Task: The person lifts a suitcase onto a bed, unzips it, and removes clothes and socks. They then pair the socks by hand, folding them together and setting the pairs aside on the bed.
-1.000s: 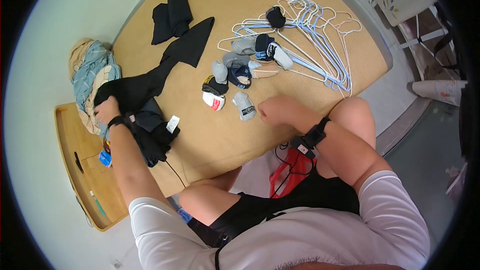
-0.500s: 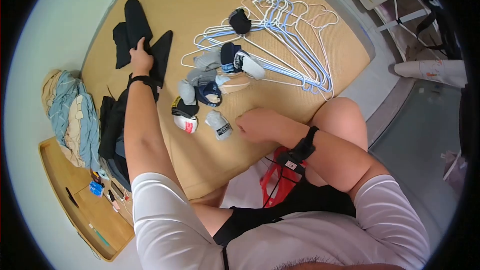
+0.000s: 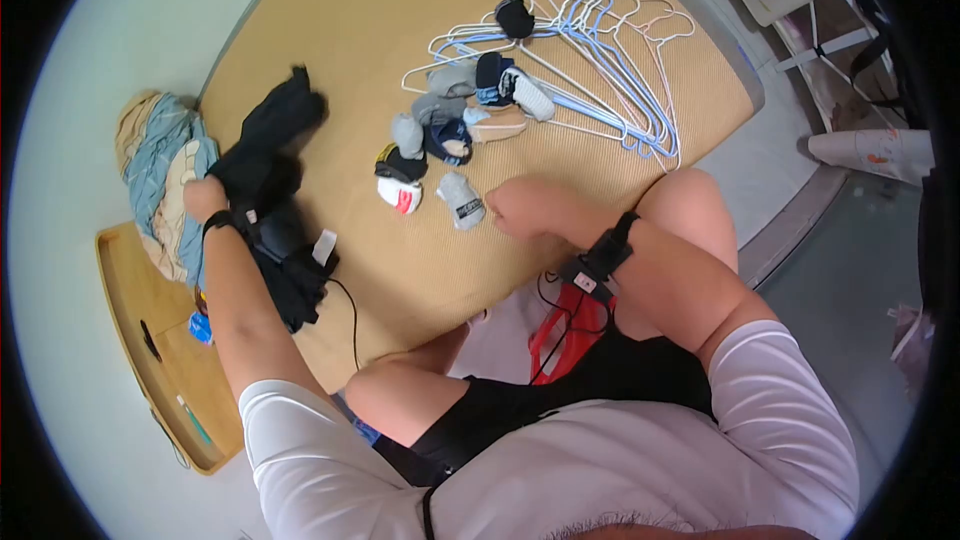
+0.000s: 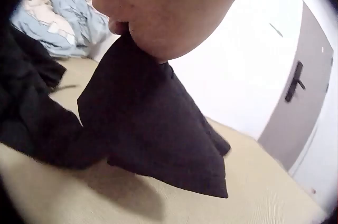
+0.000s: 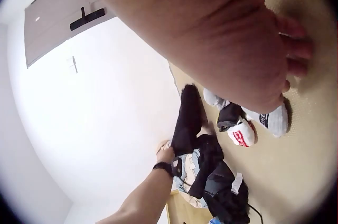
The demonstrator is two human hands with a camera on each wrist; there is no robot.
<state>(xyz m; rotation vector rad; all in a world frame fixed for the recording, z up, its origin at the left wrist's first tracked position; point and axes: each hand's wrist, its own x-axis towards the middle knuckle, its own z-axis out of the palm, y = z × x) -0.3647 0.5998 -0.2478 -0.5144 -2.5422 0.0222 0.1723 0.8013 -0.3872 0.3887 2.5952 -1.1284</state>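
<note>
My left hand is at the left side of the bed and grips black trousers. The cloth hangs from the fingers over the mat in the left wrist view; part of it stretches away across the mat in the head view. Under and beside it lies a pile of dark clothes with a white tag. My right hand rests on the mat with loosely curled fingers and nothing in them. Close to its knuckles is a grey rolled sock. Beyond it sit a white-and-red sock and several other rolled socks.
Blue and white hangers lie spread at the far right, a black sock bundle on them. A crumpled blue-and-beige cloth is by the wall. A wooden tray stands at the left. A black cable runs off the front edge.
The left hand reached out to the far black cloth, then came back toward the body, drawing the cloth off the far left of the mat. The right hand stayed by the grey sock.
</note>
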